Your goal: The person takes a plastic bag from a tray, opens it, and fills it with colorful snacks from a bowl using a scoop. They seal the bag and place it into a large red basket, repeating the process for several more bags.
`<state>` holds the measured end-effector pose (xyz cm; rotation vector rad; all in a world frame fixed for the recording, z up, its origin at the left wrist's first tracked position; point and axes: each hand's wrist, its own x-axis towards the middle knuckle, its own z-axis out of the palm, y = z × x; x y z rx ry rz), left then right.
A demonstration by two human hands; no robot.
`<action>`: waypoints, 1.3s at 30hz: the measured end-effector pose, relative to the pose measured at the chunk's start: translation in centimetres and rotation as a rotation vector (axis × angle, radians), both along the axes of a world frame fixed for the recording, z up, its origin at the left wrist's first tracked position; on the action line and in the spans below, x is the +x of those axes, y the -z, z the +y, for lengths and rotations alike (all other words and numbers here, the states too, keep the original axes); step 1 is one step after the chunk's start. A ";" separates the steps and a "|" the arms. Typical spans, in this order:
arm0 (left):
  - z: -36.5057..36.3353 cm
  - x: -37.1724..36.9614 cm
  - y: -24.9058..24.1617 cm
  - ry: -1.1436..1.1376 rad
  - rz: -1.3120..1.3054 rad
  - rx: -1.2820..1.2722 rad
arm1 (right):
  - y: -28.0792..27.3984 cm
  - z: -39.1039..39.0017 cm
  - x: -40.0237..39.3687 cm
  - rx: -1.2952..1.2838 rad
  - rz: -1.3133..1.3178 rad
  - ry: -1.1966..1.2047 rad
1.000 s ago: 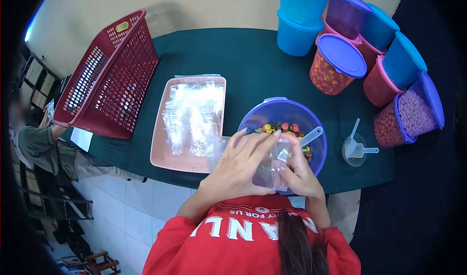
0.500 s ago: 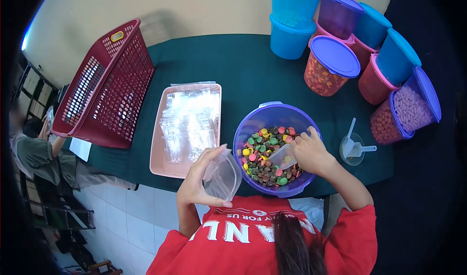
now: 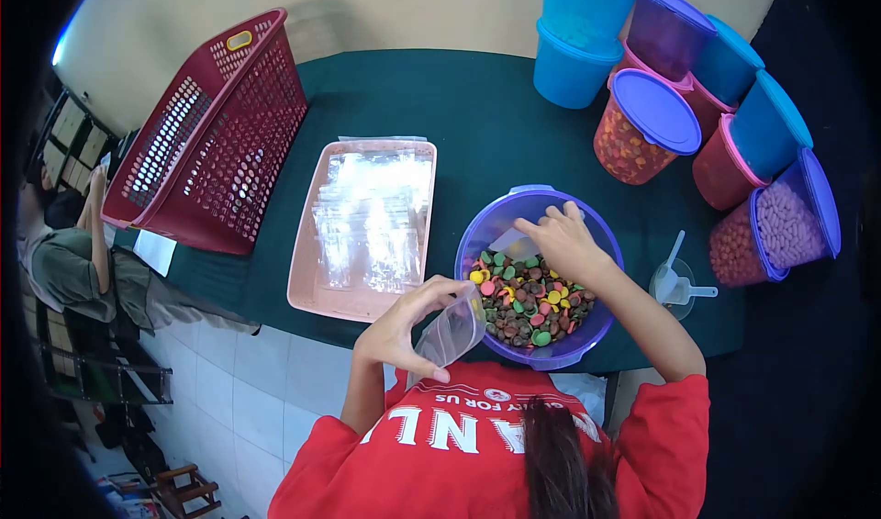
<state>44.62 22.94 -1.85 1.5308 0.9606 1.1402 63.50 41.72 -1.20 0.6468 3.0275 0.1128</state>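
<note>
The left hand point(image 3: 408, 322) holds a small clear bag point(image 3: 451, 329) open at the near edge of the table point(image 3: 440, 115), just beside the rim of the purple bowl point(image 3: 477, 230). The right hand point(image 3: 564, 242) reaches into the bowl, fingers closed on what looks like a clear scoop point(image 3: 514, 241), partly hidden by the hand, above the coloured candies point(image 3: 528, 301). Left of the bowl lies a pink tray point(image 3: 303, 271) of empty clear bags. Further left a red basket point(image 3: 216, 138) tilts. Lidded tubs point(image 3: 647, 124) stand at the far right.
</note>
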 end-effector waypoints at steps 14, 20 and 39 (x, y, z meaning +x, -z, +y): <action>3.0 -1.3 0.1 -0.165 0.079 0.033 | -0.7 2.0 0.6 -0.431 0.003 0.038; 3.0 -1.1 -0.7 -0.153 0.076 -0.083 | -1.2 1.2 0.2 -0.636 -0.081 0.038; 2.0 -0.9 -2.3 -0.188 0.354 0.050 | -0.7 2.9 0.8 -1.263 -0.361 0.047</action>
